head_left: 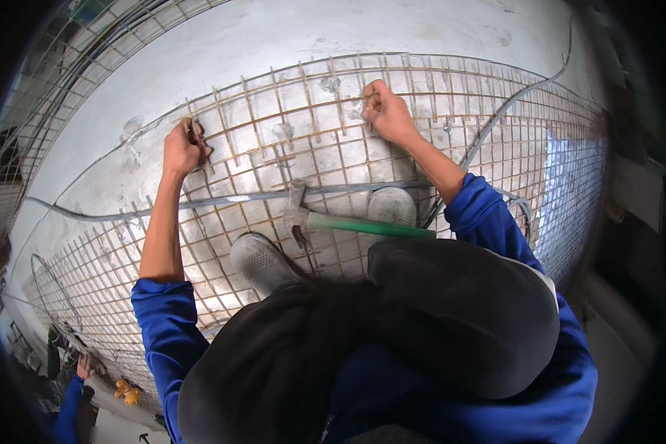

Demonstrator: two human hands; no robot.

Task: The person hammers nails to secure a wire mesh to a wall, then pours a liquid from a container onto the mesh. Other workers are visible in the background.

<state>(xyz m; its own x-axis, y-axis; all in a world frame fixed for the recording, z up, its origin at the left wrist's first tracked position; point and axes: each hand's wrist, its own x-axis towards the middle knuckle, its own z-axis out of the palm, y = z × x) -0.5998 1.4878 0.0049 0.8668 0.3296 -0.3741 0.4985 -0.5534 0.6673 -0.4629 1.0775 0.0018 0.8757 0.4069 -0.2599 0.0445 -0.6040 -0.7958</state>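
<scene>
A rusty steel mesh (pixel 333 159) of thin crossed rods lies over the grey floor in front of me. At the mesh's far left edge is my left hand (pixel 185 148), its fingers curled in; what they hold is partly hidden. My right hand (pixel 388 115) is in a pinch at the right end of a brown steel rod (pixel 311 109), which runs across the mesh toward the left hand. A hammer with a green handle (pixel 370 225) and a worn metal head (pixel 296 211) lies on the mesh near my shoes (pixel 263 260).
A grey conduit (pixel 237 198) crosses the mesh, and another grey conduit (pixel 496 118) curves at the right. Bluish mesh (pixel 570 200) spreads far right. More mesh (pixel 74 74) stands upper left. At lower left are another person's hand (pixel 84 367) and an orange object (pixel 128 391).
</scene>
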